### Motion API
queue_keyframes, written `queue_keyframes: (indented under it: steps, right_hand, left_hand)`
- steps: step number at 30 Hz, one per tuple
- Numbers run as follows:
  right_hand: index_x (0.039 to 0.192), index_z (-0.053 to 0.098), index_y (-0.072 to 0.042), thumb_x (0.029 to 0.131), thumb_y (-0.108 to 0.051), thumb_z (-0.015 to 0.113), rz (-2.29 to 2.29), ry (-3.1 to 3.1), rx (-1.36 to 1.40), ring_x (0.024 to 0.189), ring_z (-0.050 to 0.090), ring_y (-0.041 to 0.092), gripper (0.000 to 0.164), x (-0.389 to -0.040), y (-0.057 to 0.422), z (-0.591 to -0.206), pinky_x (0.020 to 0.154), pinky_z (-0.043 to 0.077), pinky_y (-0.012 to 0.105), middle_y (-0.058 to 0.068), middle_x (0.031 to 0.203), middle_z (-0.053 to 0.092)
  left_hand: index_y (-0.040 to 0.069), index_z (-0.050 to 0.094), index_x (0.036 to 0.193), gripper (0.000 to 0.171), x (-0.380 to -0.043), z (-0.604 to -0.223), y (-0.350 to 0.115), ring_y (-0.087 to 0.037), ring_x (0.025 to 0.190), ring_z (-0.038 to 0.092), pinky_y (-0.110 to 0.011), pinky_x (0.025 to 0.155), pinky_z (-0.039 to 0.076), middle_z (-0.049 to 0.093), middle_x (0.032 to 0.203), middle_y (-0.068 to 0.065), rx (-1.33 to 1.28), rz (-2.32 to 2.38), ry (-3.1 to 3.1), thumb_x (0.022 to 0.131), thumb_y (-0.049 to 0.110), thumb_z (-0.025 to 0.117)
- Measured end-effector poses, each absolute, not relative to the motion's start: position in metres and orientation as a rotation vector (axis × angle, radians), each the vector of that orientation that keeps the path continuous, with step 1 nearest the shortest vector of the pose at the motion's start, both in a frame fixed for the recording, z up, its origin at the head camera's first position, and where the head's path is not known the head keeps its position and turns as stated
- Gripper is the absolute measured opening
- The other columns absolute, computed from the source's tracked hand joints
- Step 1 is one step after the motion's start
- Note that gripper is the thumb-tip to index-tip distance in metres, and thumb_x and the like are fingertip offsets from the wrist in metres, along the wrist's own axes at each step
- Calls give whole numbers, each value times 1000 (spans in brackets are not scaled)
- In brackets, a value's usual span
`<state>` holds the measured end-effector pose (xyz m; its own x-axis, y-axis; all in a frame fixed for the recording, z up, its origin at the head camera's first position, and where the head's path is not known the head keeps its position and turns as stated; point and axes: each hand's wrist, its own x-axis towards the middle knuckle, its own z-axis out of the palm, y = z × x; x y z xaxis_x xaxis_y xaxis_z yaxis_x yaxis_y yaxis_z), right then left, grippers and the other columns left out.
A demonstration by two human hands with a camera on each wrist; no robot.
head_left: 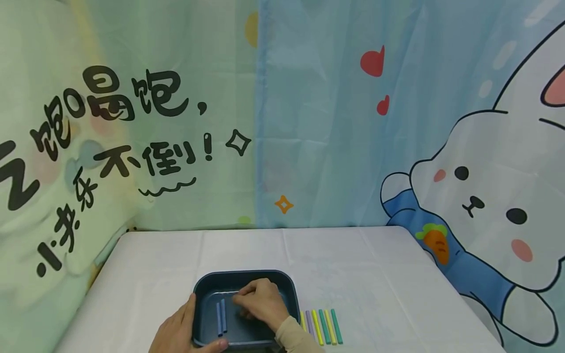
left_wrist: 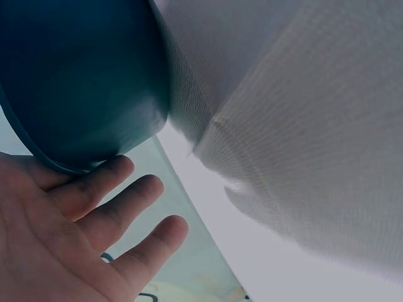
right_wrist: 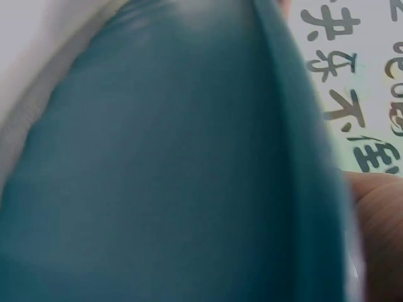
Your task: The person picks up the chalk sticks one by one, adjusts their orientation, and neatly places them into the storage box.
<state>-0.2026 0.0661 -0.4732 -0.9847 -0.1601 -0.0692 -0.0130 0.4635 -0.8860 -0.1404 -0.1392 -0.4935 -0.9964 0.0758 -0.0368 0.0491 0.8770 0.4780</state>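
Observation:
A dark blue rectangular tray (head_left: 203,284) sits near the table's front. Inside it, left of the middle, two blue sticks (head_left: 221,317) lie side by side. At the tray's near-left corner is my left hand (head_left: 176,328), its thumb along the front and its fingers against the outer left wall. The left wrist view shows that hand's fingers (left_wrist: 129,211) spread and fairly straight beside the tray. My right hand (head_left: 263,303) is over the tray's right half with bent fingers. Whatever its fingertips may hold is hidden. Part of a hand (right_wrist: 381,233) shows in the right wrist view.
Right of the tray, several yellow, green and purple sticks (head_left: 326,327) lie in a row. White cloth covers the table (head_left: 375,279). Printed curtains (head_left: 318,122) hang behind it. The tray wall (right_wrist: 189,151) fills much of the right wrist view, blurred.

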Motion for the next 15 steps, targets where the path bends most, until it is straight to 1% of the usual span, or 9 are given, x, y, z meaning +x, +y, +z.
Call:
queue_keyframes:
  steps: [9, 15]
  right_hand:
    - [92, 74, -4, 84, -21, 81, -1561, 2551, -163, 55, 67, 20, 20, -199, 89, -467, 50, 54, 32, 7, 70, 73]
    - [99, 74, -2, 88, -22, 79, -1586, 2522, -192, 59, 68, 25, 23, -199, 102, -463, 54, 56, 39, 9, 77, 74]
  left_hand:
    - [-11, 29, 154, 137, -140, -493, -138, -37, 116, 60, -56, 95, 50, 52, 140, -27, 107, 750, 2994, 68, 90, 61]
    - [-12, 28, 153, 135, -140, -494, -140, -38, 119, 59, -56, 96, 50, 51, 143, -28, 130, 782, 3003, 70, 89, 62]
